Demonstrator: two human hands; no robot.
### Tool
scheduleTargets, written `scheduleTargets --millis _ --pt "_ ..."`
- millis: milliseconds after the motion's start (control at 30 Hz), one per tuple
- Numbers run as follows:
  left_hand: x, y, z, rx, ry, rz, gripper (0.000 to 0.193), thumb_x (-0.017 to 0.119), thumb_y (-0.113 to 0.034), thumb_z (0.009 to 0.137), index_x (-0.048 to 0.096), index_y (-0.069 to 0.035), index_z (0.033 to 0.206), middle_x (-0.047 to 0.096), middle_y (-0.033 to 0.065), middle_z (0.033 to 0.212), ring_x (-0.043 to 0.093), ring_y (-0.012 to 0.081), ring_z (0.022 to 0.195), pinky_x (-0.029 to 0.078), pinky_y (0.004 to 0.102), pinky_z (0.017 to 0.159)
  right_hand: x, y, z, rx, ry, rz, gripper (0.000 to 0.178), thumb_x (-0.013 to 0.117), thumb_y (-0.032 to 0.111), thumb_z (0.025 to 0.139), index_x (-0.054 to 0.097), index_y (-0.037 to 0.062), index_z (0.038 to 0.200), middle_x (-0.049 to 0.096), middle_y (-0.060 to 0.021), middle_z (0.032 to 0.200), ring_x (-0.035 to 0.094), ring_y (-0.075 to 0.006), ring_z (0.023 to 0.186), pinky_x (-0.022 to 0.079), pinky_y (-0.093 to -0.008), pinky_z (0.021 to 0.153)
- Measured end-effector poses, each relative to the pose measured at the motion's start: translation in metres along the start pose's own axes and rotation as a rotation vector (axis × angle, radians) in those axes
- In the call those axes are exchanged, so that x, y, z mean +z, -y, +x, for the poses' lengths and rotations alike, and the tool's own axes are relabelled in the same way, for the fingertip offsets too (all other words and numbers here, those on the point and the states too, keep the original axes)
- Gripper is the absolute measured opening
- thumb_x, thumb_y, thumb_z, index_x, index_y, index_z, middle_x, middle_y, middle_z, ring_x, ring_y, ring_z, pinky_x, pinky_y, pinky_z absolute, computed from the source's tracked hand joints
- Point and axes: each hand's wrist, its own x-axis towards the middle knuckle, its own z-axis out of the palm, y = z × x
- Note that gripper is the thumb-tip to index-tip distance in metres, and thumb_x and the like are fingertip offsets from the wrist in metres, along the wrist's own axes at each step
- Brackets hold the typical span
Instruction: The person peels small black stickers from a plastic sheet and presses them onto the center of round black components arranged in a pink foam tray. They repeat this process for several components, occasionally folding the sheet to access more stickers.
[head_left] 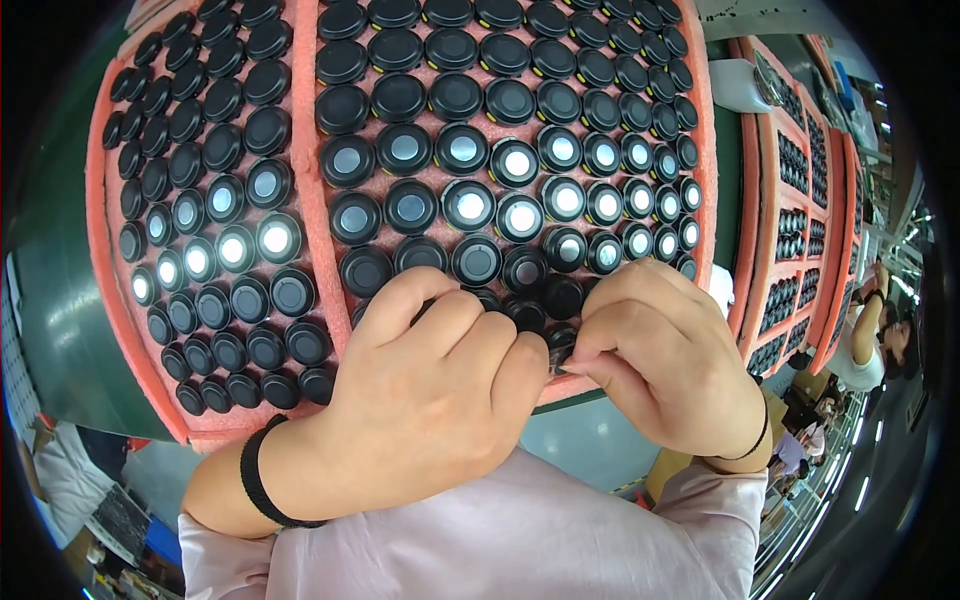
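Note:
Rows of round black caps [479,260] with flat discs on top sit in a pink foam tray [316,200]. Over the near edge of the tray, my left hand [430,385] is closed with its fingers curled under; whatever they grip is hidden. To its right, my right hand [665,350] makes a pinch with thumb and forefinger. Those fingertips meet beside a dark, shiny round piece [562,345] at the near edge, between my two hands. What lies in the pinch is too small to make out. Another black cap [562,296] stands just beyond it.
A foam divider [305,130] splits the tray into two sections, both holding caps. More pink trays [790,230] with dark parts stand to the right. A green table surface [55,300] shows at left. Another person [868,335] is at far right.

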Motion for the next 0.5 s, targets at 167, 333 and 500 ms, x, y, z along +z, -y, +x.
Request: scheduleTargets --millis 167,333,500 --pt "0.0003 -0.0001 -0.0011 -0.002 -0.006 0.018 0.025 0.075 -0.022 0.079 0.066 -0.003 0.093 0.054 0.0053 0.079 0.054 0.0247 0.076 0.046 0.0425 0.080 0.0035 -0.0008 0.0012 -0.006 -0.050 0.025 0.022 0.078 0.000 0.073 0.065 0.0019 0.091 0.062 -0.0107 0.087 0.061 -0.0286 0.075 0.049 -0.0375 0.065" --pt "0.0008 -0.0002 -0.0023 -0.006 -0.007 0.023 0.024 0.074 -0.022 0.080 0.065 -0.003 0.092 0.054 0.0056 0.078 0.054 0.0250 0.076 0.046 0.0422 0.080 0.0031 -0.0025 0.0009 -0.034 -0.035 0.010 0.023 0.078 0.001 0.073 0.065 0.0016 0.092 0.062 -0.0108 0.087 0.061 -0.0288 0.075 0.049 -0.0375 0.064" --pt "0.0006 -0.0006 -0.0028 -0.024 -0.005 0.016 0.025 0.074 -0.022 0.080 0.065 -0.003 0.094 0.053 0.0055 0.078 0.054 0.0255 0.076 0.045 0.0424 0.080 0.0043 -0.0030 0.0023 -0.036 -0.035 0.005 0.024 0.081 0.001 0.073 0.065 0.0021 0.091 0.062 -0.0109 0.086 0.061 -0.0289 0.074 0.048 -0.0376 0.063"
